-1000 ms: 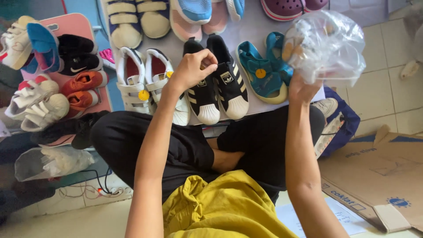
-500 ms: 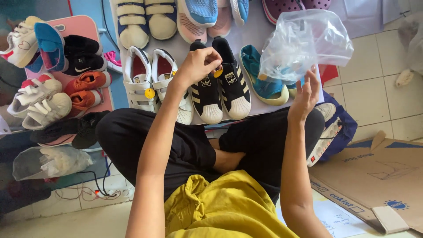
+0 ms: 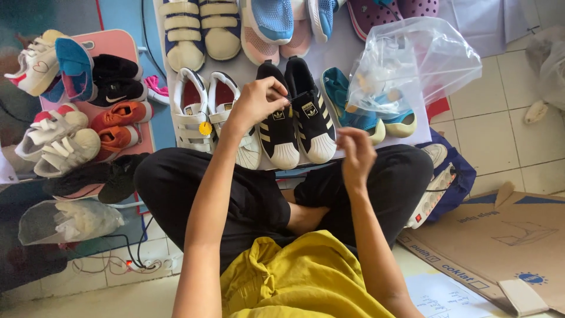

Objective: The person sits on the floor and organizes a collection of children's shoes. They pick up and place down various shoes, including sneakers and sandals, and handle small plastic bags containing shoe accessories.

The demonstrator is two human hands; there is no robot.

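I sit cross-legged on the floor in front of rows of small shoes. My left hand (image 3: 257, 103) is raised over a pair of black sneakers with white toes (image 3: 297, 126). Its fingers are pinched shut at the sneakers' tongues, and I see nothing in them. My right hand (image 3: 355, 154) hovers lower, over my right knee, with fingertips drawn together and nothing visible between them. A puffed clear plastic bag (image 3: 415, 62) sits just above and to the right of that hand, over a pair of teal shoes (image 3: 353, 112), apart from the fingers.
White strap sneakers with a yellow tag (image 3: 194, 112) lie left of the black pair. More shoes fill the pink mat (image 3: 120, 44) at the left and the back row. A flattened cardboard box (image 3: 500, 241) lies at the right, with a bagged item (image 3: 67, 221) and cables at the left.
My right hand has come down and to the left, away from the plastic bag it held up. The bag now rests over the teal shoes. My left hand has stayed over the black sneakers.
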